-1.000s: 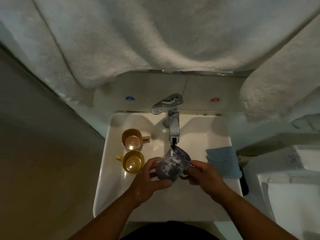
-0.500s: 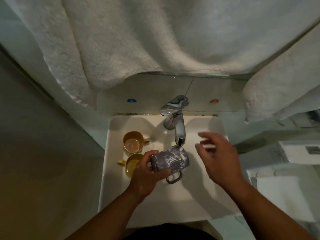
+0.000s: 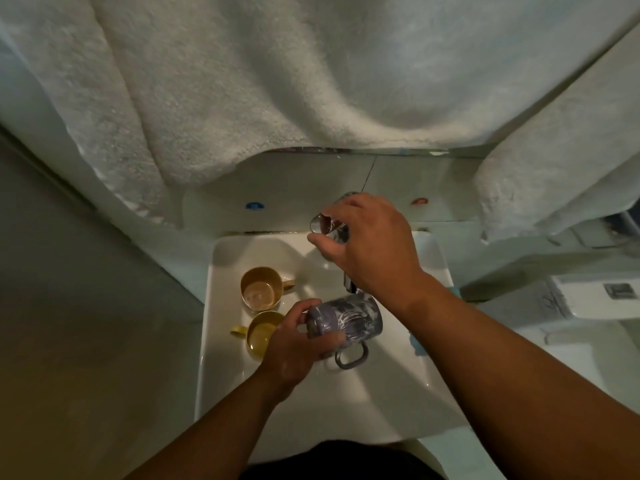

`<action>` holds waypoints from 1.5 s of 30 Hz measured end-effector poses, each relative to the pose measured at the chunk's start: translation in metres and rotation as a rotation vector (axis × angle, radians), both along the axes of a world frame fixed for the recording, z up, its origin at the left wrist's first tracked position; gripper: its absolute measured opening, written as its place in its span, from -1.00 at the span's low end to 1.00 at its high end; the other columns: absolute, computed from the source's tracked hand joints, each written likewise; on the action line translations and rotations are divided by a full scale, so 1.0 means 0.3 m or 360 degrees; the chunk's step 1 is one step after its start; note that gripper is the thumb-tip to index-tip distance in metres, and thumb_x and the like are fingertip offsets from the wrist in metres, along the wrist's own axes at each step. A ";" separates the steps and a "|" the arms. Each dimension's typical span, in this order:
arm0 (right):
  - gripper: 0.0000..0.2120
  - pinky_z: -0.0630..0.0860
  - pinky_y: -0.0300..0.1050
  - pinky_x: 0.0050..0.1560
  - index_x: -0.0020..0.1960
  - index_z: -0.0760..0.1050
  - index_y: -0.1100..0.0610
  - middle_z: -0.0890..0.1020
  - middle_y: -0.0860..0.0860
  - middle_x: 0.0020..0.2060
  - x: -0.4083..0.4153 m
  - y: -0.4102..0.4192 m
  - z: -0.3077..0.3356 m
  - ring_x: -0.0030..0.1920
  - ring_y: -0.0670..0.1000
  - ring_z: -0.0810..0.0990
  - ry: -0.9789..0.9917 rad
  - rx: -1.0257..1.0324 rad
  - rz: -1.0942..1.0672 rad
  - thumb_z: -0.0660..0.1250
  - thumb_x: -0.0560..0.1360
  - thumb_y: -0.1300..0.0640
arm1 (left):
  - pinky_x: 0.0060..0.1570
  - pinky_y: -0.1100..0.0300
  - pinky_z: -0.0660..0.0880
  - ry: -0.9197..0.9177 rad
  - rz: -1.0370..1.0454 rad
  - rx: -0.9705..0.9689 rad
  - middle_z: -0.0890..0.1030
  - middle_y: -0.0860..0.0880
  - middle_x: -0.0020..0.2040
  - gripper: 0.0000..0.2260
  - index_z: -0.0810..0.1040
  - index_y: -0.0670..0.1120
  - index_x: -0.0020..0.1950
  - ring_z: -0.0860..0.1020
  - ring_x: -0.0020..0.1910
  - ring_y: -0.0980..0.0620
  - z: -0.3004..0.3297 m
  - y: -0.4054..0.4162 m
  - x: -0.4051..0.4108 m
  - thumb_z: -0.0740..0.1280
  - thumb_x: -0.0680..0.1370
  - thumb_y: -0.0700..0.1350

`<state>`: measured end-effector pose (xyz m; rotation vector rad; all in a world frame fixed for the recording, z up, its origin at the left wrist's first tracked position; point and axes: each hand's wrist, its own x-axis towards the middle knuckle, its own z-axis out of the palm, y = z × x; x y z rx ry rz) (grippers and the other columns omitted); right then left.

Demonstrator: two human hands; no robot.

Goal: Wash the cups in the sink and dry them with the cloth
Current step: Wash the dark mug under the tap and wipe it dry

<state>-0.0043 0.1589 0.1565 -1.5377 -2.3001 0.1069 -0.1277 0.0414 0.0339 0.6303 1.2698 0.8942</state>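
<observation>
Cups sit in and over a white rectangular sink (image 3: 221,341). Two mustard-yellow ones stand upright on the basin floor at its left side: the far yellow cup (image 3: 259,289) has its handle pointing right, and the near yellow cup (image 3: 261,336) has its handle pointing left and is partly hidden by the left hand; the two stand just beside each other. Whether either holds water cannot be told in the dim light. The third, a purple cup (image 3: 346,318) with white marbled swirls and a grey loop handle hanging downward, lies on its side above the middle of the basin, its base toward the left and its mouth toward the right, just under the tap's spout (image 3: 349,287).

The left hand (image 3: 298,351) has its fingers curled closed around the base end of the purple cup, thumb over the top. The right hand (image 3: 370,244) reaches across to the chrome tap lever (image 3: 327,225) at the back of the sink, fingers partly curled around it and touching it. A sliver of blue cloth (image 3: 417,344) shows at the sink's right edge, mostly covered by the right forearm. White towels (image 3: 277,81) hang overhead.
</observation>
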 end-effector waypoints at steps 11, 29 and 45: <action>-0.59 0.52 -0.15 -0.07 0.08 0.69 -0.02 0.69 -0.06 -0.02 0.013 0.021 0.003 -0.03 -0.02 0.60 0.0091 0.0106 0.0053 0.30 0.50 -0.30 | -0.06 -0.04 0.67 -0.0049 0.0016 -0.0045 0.65 -0.05 0.19 -0.34 0.52 0.04 0.30 0.69 0.04 -0.08 -0.001 0.003 -0.004 0.63 0.25 -0.19; -0.61 0.59 -0.08 -0.04 0.08 0.69 -0.02 0.69 -0.06 -0.05 0.026 0.034 -0.005 -0.05 -0.05 0.60 0.0204 0.0133 0.0059 0.34 0.51 -0.29 | -0.15 0.14 0.62 -0.0077 0.0025 0.0018 0.65 -0.12 0.19 -0.37 0.48 -0.07 0.33 0.70 0.03 -0.06 -0.009 0.000 0.000 0.56 0.34 -0.42; -0.67 0.42 -0.22 -0.29 -0.19 0.61 -0.01 0.60 -0.15 -0.38 0.255 -0.251 -0.307 -0.36 -0.15 0.47 0.1141 -0.1449 -0.0562 0.23 0.65 -0.09 | 0.03 -0.01 0.67 0.0405 -0.0073 0.0225 0.63 0.09 0.21 -0.26 0.50 0.07 0.31 0.64 0.16 0.03 -0.020 -0.035 -0.036 0.68 0.19 -0.14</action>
